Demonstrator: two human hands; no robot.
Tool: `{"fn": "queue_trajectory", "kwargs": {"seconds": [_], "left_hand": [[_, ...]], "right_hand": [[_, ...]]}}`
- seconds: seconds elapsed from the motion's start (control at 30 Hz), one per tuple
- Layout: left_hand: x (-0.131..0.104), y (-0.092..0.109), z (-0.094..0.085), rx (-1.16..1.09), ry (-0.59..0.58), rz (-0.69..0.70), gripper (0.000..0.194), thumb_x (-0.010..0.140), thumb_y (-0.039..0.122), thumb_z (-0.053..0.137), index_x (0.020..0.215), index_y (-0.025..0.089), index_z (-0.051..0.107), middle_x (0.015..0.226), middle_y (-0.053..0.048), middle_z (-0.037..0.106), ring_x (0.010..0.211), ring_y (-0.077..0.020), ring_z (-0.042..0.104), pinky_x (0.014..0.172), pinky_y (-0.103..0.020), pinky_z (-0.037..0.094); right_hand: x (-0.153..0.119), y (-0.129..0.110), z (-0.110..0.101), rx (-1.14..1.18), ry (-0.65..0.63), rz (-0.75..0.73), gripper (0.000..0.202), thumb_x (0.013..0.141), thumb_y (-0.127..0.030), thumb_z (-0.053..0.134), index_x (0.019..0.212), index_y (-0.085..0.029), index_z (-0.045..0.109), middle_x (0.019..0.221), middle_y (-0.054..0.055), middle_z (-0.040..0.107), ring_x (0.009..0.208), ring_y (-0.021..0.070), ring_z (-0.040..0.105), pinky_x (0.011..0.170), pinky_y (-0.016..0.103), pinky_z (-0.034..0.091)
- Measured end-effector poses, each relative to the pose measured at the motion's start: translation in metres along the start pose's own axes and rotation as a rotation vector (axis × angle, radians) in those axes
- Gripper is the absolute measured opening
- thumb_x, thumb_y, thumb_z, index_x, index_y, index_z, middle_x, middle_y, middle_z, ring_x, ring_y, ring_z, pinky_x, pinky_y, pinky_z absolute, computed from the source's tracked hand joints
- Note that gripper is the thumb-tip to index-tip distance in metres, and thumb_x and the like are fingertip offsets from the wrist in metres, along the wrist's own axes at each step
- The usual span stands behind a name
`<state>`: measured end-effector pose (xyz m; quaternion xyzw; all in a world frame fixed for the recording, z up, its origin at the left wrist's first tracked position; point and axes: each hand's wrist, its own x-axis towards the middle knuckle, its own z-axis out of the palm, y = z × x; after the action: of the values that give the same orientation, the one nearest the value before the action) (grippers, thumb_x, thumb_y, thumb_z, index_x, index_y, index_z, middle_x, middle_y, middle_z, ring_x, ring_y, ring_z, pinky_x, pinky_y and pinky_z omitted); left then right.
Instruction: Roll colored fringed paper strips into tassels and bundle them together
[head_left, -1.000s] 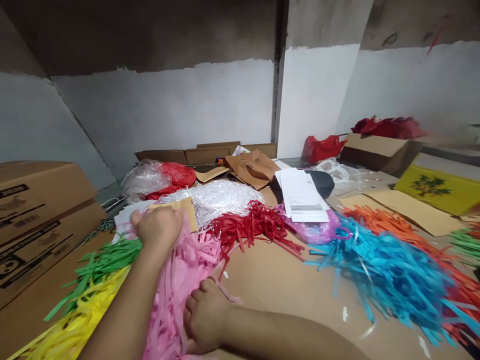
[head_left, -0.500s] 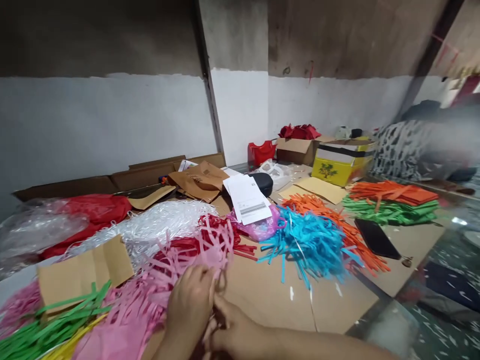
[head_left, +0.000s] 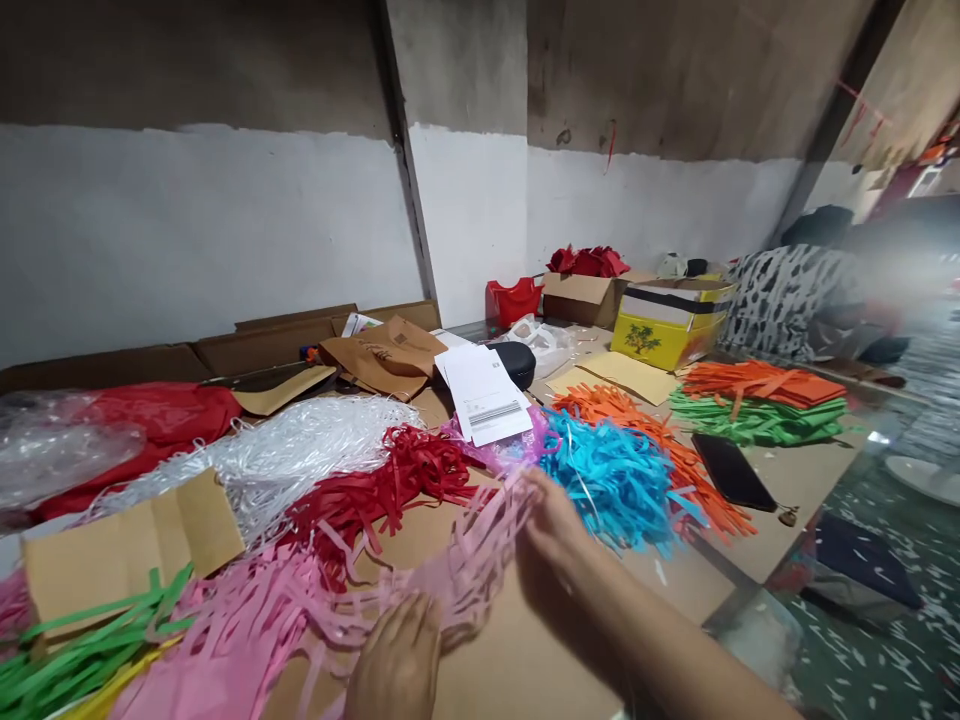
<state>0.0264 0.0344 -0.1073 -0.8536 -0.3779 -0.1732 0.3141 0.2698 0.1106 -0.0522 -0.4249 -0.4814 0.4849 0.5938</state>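
A light pink fringed sheet (head_left: 461,570) stretches over the brown cardboard between my two hands. My right hand (head_left: 551,515) is closed on its far end, beside the blue strips (head_left: 611,480). At the near end, my left hand (head_left: 397,660) lies low with its fingers together against the pink material; whether it grips it is unclear. More pink strips (head_left: 217,640) are heaped to the left of my left hand. Dark red strips (head_left: 382,485) and white strings (head_left: 315,450) lie beyond it.
White papers (head_left: 484,395) rest on a pink plastic bag. A black phone (head_left: 733,470) lies near orange and green stacks (head_left: 761,400). A yellow box (head_left: 667,330) stands behind, near a person in patterned clothing (head_left: 787,295). Green strips (head_left: 97,640) are at the lower left.
My hands, close together before, have moved apart. My right hand has gone forward and right with the pink fringe, now spread out; my left hand is lower.
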Motion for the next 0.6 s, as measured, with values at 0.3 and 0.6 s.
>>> {"fn": "queue_trajectory", "kwargs": {"seconds": [0.3, 0.6], "left_hand": [[-0.001, 0.038, 0.022, -0.283, -0.202, -0.127, 0.051, 0.073, -0.006, 0.042, 0.102, 0.018, 0.077, 0.099, -0.007, 0.082, 0.092, -0.0206, 0.077, 0.093, -0.033, 0.057], [0.004, -0.011, 0.002, -0.493, -0.488, -0.382, 0.03, 0.097, 0.021, 0.048, 0.097, 0.031, 0.076, 0.093, 0.002, 0.081, 0.088, -0.0207, 0.074, 0.086, -0.038, 0.049]], "right_hand": [[-0.085, 0.041, 0.013, -0.941, -0.645, -0.365, 0.05, 0.069, -0.017, 0.06, 0.118, -0.016, 0.062, 0.105, 0.012, 0.075, 0.094, 0.0292, 0.068, 0.104, 0.046, 0.04], [-0.044, 0.025, 0.002, -1.172, -0.652, -0.249, 0.014, 0.083, -0.02, 0.066, 0.096, -0.021, 0.071, 0.089, 0.005, 0.076, 0.083, 0.0218, 0.068, 0.084, 0.033, 0.037]]}}
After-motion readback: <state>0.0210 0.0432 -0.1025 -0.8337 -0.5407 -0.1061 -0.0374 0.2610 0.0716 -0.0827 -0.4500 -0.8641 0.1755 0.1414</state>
